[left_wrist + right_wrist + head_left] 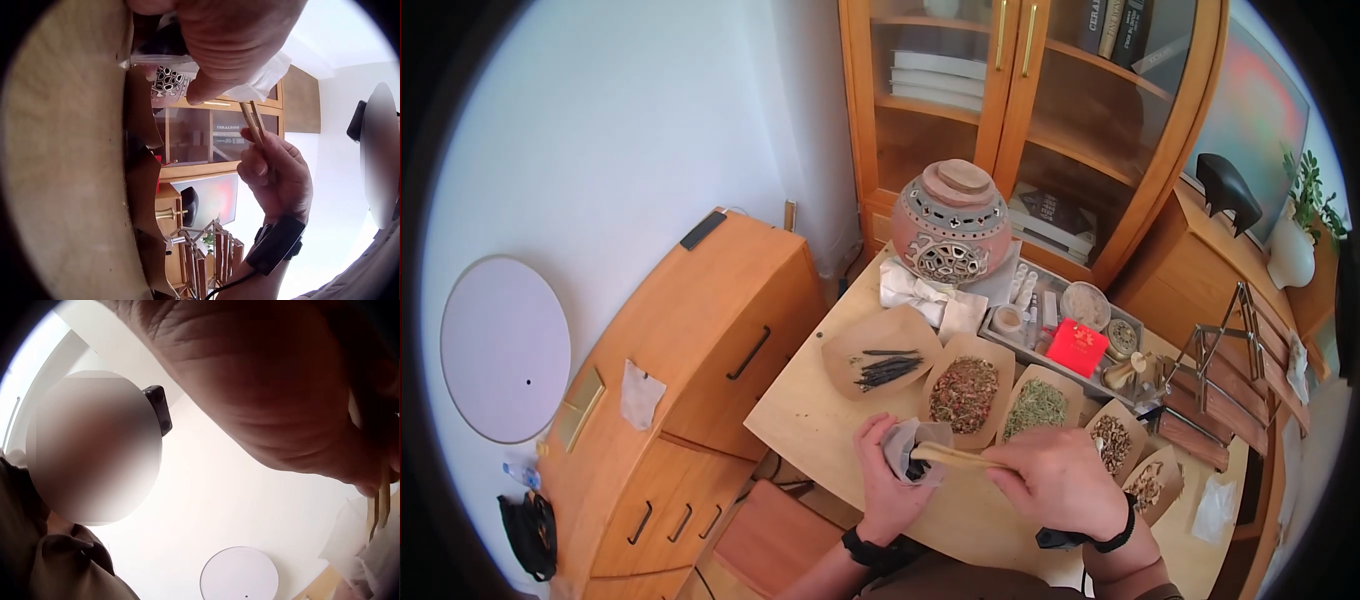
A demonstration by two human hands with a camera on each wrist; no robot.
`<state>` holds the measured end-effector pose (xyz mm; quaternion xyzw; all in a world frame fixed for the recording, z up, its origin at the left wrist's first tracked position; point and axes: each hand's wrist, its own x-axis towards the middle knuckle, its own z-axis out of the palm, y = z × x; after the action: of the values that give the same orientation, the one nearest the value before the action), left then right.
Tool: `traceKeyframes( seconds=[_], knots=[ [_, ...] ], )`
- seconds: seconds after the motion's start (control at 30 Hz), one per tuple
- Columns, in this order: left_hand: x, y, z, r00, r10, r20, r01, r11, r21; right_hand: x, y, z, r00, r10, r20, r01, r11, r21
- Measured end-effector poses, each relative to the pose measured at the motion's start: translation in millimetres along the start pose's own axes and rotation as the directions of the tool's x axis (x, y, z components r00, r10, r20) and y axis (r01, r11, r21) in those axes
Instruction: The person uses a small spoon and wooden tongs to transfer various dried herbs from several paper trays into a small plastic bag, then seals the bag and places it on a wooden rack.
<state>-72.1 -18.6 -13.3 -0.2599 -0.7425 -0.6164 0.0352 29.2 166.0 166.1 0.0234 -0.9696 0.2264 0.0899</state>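
My left hand (885,490) grips a translucent plastic bag (897,447) with its mouth spread over the near part of the table. Dark pieces (916,468) show inside it. With my right hand (1065,480) I pinch a pair of wooden tongs (960,457); their tips reach into the bag's mouth. In the left wrist view the two prongs of the tongs (253,122) lie close together. Just beyond the bag, thin black sticks (890,372) lie in a brown paper tray (840,350). What the tong tips touch is hidden by the bag.
More paper trays hold reddish dried herbs (965,395), green herbs (1036,408) and brown chips (1112,442). Behind them stand a grey tray (1025,357) of small containers, a red packet (1077,347) and a patterned clay pot (952,225). A folding wooden rack (1225,390) is at right.
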Motion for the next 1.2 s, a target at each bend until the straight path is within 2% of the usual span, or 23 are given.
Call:
traceKeyframes(
  seconds=[0.07, 0.13, 0.27, 0.37, 0.43, 0.47, 0.53, 0.57, 0.6, 0.7, 0.77, 0.8, 0.83, 0.87, 0.9, 0.93, 1.0, 1.03, 1.07, 1.1, 1.13, 1.17, 1.2],
  knots=[
    [1, 1, -2, 1.000, 0.011, 0.013, -0.011, 1.000, 0.026, 1, -1, 1, 0.998, -0.041, 0.047, 0.042, 0.999, -0.026],
    [1, 3, -1, 1.000, 0.002, -0.012, -0.002, 1.000, 0.022, 2, -8, -6, 0.999, 0.003, -0.047, -0.001, 0.998, 0.060],
    [1, 4, 2, 1.000, -0.007, -0.010, 0.007, 0.999, -0.038, -5, -3, -15, 0.996, -0.009, -0.094, 0.018, 0.996, 0.092],
    [2, 7, -1, 1.000, -0.006, -0.012, 0.005, 1.000, -0.023, -20, 2, -24, 0.993, 0.028, -0.119, -0.009, 0.988, 0.155],
    [1, 4, -2, 0.999, 0.038, -0.006, -0.038, 0.998, 0.041, -36, 5, -33, 0.968, 0.140, -0.208, -0.085, 0.963, 0.254],
    [0, 3, 0, 0.999, 0.038, -0.002, -0.038, 0.998, 0.040, -45, 8, -35, 0.967, 0.144, -0.209, -0.088, 0.963, 0.255],
    [-2, 0, 2, 0.999, -0.052, -0.009, 0.050, 0.987, -0.155, -66, 14, -37, 0.913, 0.234, -0.335, -0.125, 0.941, 0.315],
    [-2, 2, 2, 0.999, -0.048, -0.001, 0.048, 0.986, -0.157, -80, 20, -38, 0.894, 0.251, -0.370, -0.148, 0.947, 0.286],
    [-2, 5, 0, 1.000, -0.012, -0.020, 0.009, 0.994, -0.110, -92, 23, -39, 0.889, 0.259, -0.378, -0.156, 0.947, 0.283],
    [-4, -10, -4, 0.995, 0.103, -0.017, -0.102, 0.993, 0.059, -128, 24, -42, 0.797, 0.367, -0.479, -0.284, 0.929, 0.238],
    [-9, -26, -4, 1.000, 0.024, -0.003, -0.024, 0.998, -0.061, -148, 26, -35, 0.748, 0.443, -0.495, -0.276, 0.885, 0.374],
    [-7, -14, -1, 0.997, -0.080, -0.016, 0.077, 0.987, -0.144, -158, 28, -32, 0.737, 0.459, -0.496, -0.285, 0.877, 0.387],
    [-6, -17, 1, 0.998, -0.066, -0.025, 0.059, 0.975, -0.216, -166, 25, -31, 0.725, 0.468, -0.506, -0.292, 0.873, 0.390],
    [-9, -55, -8, 0.998, 0.053, 0.035, -0.048, 0.990, -0.130, -177, 29, -24, 0.729, 0.470, -0.498, -0.299, 0.873, 0.385],
    [-8, -49, -2, 0.991, -0.129, -0.040, 0.111, 0.946, -0.305, -182, 30, -20, 0.737, 0.433, -0.520, -0.245, 0.887, 0.391],
    [1, -25, 2, 0.992, 0.107, -0.067, -0.115, 0.985, -0.125, -195, 29, -18, 0.691, 0.466, -0.552, -0.278, 0.877, 0.393],
    [5, -41, -15, 0.988, 0.009, 0.156, 0.002, 0.997, -0.073, -209, 28, -8, 0.741, 0.466, -0.484, -0.277, 0.868, 0.412],
    [3, -45, -19, 0.984, 0.027, 0.173, -0.016, 0.998, -0.066, -220, 29, -1, 0.707, 0.464, -0.534, -0.258, 0.872, 0.416],
    [0, -40, -18, 0.993, -0.013, 0.116, 0.025, 0.994, -0.102, -232, 28, 0, 0.693, 0.469, -0.547, -0.253, 0.869, 0.425],
    [-3, -32, -15, 0.996, -0.057, 0.062, 0.066, 0.988, -0.142, -246, 26, -1, 0.619, 0.548, -0.563, -0.360, 0.835, 0.417],
    [-3, -21, -15, 0.996, -0.045, 0.078, 0.056, 0.989, -0.140, -261, 25, -1, 0.535, 0.618, -0.577, -0.465, 0.785, 0.410],
    [-2, -2, -16, 0.993, 0.082, 0.085, -0.078, 0.996, -0.050, -277, 31, 11, 0.417, 0.625, -0.660, -0.426, 0.776, 0.466],
    [-2, 11, -16, 0.974, 0.204, 0.100, -0.209, 0.977, 0.040, -293, 35, 15, 0.406, 0.631, -0.661, -0.427, 0.770, 0.474]
  ],
)
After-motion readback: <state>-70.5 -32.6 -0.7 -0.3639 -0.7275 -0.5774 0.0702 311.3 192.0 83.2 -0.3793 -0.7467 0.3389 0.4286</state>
